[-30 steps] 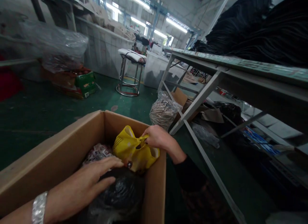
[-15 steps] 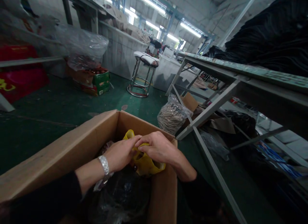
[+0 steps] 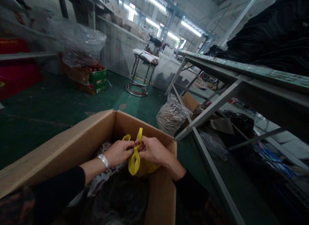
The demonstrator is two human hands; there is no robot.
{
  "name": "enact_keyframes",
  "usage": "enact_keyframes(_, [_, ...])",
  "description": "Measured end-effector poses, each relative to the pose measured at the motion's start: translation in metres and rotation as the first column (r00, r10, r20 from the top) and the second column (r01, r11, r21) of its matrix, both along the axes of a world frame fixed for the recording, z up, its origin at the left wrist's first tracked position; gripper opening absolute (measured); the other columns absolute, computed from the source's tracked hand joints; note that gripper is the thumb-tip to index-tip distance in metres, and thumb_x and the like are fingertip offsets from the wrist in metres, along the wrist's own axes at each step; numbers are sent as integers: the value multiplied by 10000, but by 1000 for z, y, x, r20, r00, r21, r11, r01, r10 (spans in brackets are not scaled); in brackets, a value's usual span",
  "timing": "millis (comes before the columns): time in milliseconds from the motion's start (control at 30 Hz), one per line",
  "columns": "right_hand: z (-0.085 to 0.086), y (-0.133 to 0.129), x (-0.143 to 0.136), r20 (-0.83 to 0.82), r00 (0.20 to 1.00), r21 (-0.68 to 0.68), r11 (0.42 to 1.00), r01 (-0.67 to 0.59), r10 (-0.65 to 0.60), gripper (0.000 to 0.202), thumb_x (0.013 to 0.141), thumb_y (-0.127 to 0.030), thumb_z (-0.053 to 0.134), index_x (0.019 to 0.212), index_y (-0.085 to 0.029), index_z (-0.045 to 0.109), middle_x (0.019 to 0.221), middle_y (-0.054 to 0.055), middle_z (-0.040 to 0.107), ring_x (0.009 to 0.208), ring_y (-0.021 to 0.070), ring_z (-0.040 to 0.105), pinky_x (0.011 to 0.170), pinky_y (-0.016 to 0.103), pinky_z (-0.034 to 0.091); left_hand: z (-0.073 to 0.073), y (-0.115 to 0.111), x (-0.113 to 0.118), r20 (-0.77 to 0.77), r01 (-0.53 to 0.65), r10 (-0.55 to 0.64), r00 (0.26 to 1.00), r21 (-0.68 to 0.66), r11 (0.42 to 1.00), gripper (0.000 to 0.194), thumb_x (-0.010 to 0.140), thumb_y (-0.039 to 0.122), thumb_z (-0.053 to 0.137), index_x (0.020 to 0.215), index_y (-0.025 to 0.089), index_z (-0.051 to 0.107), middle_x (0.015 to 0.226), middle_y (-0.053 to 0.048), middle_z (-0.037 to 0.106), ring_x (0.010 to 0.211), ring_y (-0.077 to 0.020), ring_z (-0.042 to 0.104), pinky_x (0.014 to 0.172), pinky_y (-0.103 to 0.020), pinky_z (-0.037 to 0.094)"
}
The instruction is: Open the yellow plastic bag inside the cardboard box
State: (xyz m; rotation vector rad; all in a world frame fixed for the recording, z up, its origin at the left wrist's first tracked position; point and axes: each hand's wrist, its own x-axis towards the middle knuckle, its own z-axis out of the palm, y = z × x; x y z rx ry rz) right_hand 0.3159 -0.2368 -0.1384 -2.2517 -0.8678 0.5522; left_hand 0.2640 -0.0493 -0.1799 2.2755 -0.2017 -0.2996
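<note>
An open cardboard box (image 3: 72, 138) lies in front of me on the green floor. At its far corner sits a yellow plastic bag (image 3: 135, 160). My left hand (image 3: 118, 152), with a silver bracelet at the wrist, pinches one handle loop of the bag. My right hand (image 3: 152, 150) grips the other handle, which sticks up between the two hands. Both hands touch each other over the bag's top. Below them the box holds a black plastic bag (image 3: 120, 199) and a printed packet (image 3: 101, 180).
A metal table frame (image 3: 212, 105) with dark material stacked on top stands at the right. A clear bag of pale pieces (image 3: 171, 115) sits beside its leg. A chrome stool (image 3: 141, 73), a green carton (image 3: 98, 81) and a large clear bag stand farther back.
My left hand moved from the box's contents up to the yellow bag. Both hands closed on its handles and pulled them up into loops.
</note>
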Motion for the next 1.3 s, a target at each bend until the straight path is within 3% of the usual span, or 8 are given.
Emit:
enact_keyframes(200, [-18,8,-2,79,994,64,995,73,-78,425,698,-73,611,1112,-169,631,818,-3,681,705,137,641,637,212,464,-6,-1,2,-36,-44,41,999,-91,995,252,809,350,449,891,178,614,706,2,584,671,-160,531,610,-236,366])
enact_keyframes(333, [-19,6,0,-155,979,193,967,164,-135,448,644,-58,650,1078,-161,601,699,-58,610,618,94,576,599,190,422,-6,4,9,-79,-177,172,982,-64,982,155,802,271,447,830,184,572,653,1,557,619,-159,522,571,-234,359])
enact_keyframes(567, [28,-17,-2,-740,630,237,968,-85,236,939,563,-183,867,1408,-194,458,948,16,714,706,105,652,681,209,511,-8,20,15,-201,-410,390,899,-72,909,234,891,264,303,835,181,515,854,-97,679,729,-208,669,572,-254,474])
enact_keyframes(633, [41,-26,2,-698,705,125,991,-54,127,956,610,-270,865,1459,-199,431,1116,85,702,663,115,664,614,223,521,-6,21,15,-186,-410,388,903,-98,907,278,910,352,331,832,183,536,883,-107,689,804,-229,683,621,-266,503])
enact_keyframes(767, [46,-31,15,-144,939,-10,949,315,-313,369,885,-355,587,1120,-92,693,942,92,725,562,103,614,524,214,441,0,19,12,-195,-393,365,910,-131,910,475,919,537,305,749,176,562,820,-120,689,751,-249,688,649,-302,538])
enact_keyframes(867, [36,-14,10,68,993,-251,962,111,-97,218,860,-247,582,950,-147,754,882,62,734,768,162,666,660,242,453,0,14,8,-190,-316,286,939,-153,936,525,927,530,241,726,173,569,825,-108,692,750,-229,690,664,-300,550])
enact_keyframes(1000, [15,19,-6,89,988,-476,877,-68,125,139,779,-226,658,878,-170,737,878,75,702,861,230,628,685,293,403,-3,5,0,-56,-187,184,981,-52,981,150,772,242,528,873,174,615,854,-35,680,843,-207,650,754,-279,482])
enact_keyframes(1300, [-13,6,12,-355,928,-188,964,-189,113,205,601,-36,584,753,-164,637,686,-59,562,645,95,489,608,197,370,3,-3,-9,101,-141,125,987,165,976,279,755,225,668,995,164,539,950,-60,627,899,-243,607,782,-309,433])
